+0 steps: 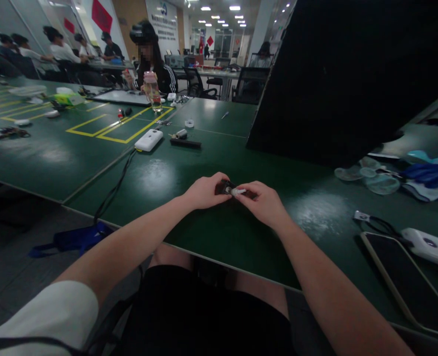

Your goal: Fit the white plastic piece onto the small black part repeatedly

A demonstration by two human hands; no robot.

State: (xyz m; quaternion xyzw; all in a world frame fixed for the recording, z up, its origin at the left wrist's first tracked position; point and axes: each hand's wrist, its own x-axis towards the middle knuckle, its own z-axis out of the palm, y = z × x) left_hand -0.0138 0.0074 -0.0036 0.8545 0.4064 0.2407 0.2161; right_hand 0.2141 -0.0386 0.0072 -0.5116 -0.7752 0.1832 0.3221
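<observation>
My left hand (206, 193) is closed around a small dark part (224, 186) just above the green table, its fingers hiding much of it. From the right, my right hand (263, 201) pinches a small whitish piece (238, 192) between thumb and fingers. The two pieces meet or nearly meet between my fingertips; whether they are joined I cannot tell. Beyond my hands lie a black bar-shaped object (185, 143) and a small grey-white cylinder (182, 133).
A large black panel (315, 84) leans at the right back. A phone (408, 277), a white device (432, 247) and a clear-bladed fan (378, 178) lie right. A white power bank (149, 140) with a cable is left. Across the table (104, 178), a person sits behind a bottle (153, 94).
</observation>
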